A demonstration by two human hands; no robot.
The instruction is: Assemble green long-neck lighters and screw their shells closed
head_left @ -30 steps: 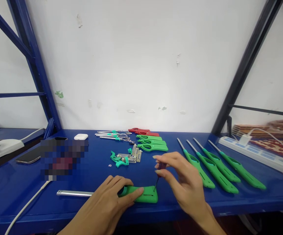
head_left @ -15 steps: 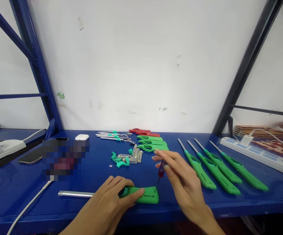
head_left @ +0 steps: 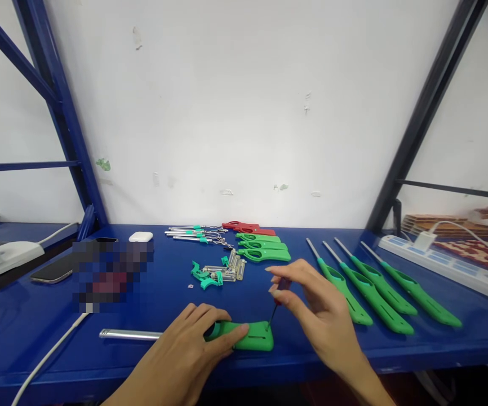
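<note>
A green long-neck lighter [head_left: 254,336] lies along the front of the blue shelf [head_left: 163,304], its metal tube pointing left. My left hand [head_left: 193,344] presses down on the green handle, fingers wrapped over it. My right hand [head_left: 311,304] pinches a small red-handled screwdriver [head_left: 274,307] upright, with its tip on the right end of the handle.
Several finished green lighters [head_left: 371,290] lie in a row at the right. Green and red handle shells [head_left: 261,245], metal tubes [head_left: 193,232] and small parts [head_left: 216,272] sit behind. A phone [head_left: 52,272], a white earbud case [head_left: 140,237], a cable [head_left: 49,352] and a power strip [head_left: 442,265] lie nearby.
My right hand's fingers have shifted around the screwdriver, turning it in place. My left hand and the lighter have stayed put.
</note>
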